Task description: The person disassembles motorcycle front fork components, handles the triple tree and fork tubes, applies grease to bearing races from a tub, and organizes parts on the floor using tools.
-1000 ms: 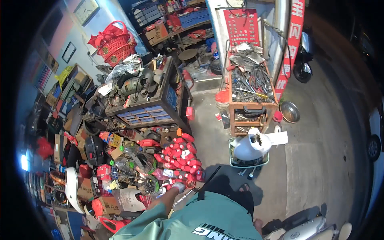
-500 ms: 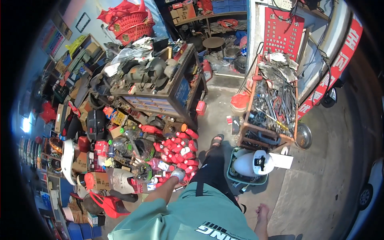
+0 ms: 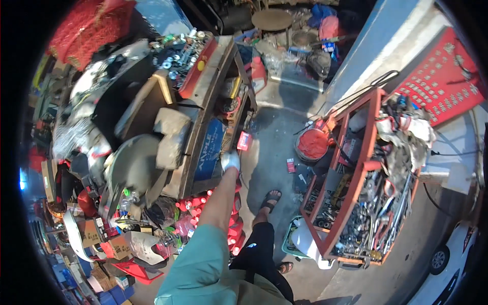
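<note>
My left arm reaches forward, and my left hand (image 3: 230, 163) is beside the front end of the cluttered wooden workbench (image 3: 209, 96). A small pale grey-white thing is at its fingers; its kind is too unclear to tell. Close to the hand are the blue panel (image 3: 209, 147) on the bench and a small red container (image 3: 244, 141). Below my forearm lie several red bottles (image 3: 235, 229), partly covered by it. My right hand is out of the picture.
At the right stands a red-framed tool cart (image 3: 351, 178) full of hand tools, with dirty gloves on top. A red-covered bucket (image 3: 312, 144) and a small red box (image 3: 290, 165) are on the floor. A green basin (image 3: 288, 249) holds a white shell. A round stool (image 3: 272, 20) stands farther back.
My view has moved forward, nearer the bench and cart. My left hand has gone from above the red bottles to beside the bench. My right hand has left the picture.
</note>
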The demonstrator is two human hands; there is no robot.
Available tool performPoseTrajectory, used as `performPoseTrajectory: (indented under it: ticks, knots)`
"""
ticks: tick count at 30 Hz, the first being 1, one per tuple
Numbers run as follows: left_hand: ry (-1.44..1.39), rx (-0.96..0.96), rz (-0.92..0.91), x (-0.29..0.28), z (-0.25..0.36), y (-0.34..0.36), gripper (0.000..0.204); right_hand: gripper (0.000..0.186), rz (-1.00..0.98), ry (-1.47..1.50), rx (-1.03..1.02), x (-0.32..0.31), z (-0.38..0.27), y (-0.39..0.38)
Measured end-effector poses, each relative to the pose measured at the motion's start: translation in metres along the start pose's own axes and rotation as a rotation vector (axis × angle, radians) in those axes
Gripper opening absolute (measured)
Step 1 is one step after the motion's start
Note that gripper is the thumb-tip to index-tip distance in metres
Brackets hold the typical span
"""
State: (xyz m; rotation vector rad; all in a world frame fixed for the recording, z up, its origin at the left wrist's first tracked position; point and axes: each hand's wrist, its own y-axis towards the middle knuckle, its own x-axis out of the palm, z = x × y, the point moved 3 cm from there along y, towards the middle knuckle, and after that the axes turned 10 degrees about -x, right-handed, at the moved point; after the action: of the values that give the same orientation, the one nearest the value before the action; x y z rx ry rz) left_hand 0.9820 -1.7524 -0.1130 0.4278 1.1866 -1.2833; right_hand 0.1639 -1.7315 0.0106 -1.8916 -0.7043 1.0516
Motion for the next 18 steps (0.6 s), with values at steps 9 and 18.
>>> performPoseTrajectory:
  ticks: [9, 18]
  knots:
    - [-0.275, -0.441, 0.197, 0.097, 0.069, 0.128, 0.043, 0.013, -0.025, -0.134, 0.06, 0.016, -0.093, 0.013]
    - [0.859, -0.073, -0.23, 0.156, 0.06, 0.214, 0.025, 0.018, -0.065, -0.205, 0.111, 0.023, -0.115, 0.016]
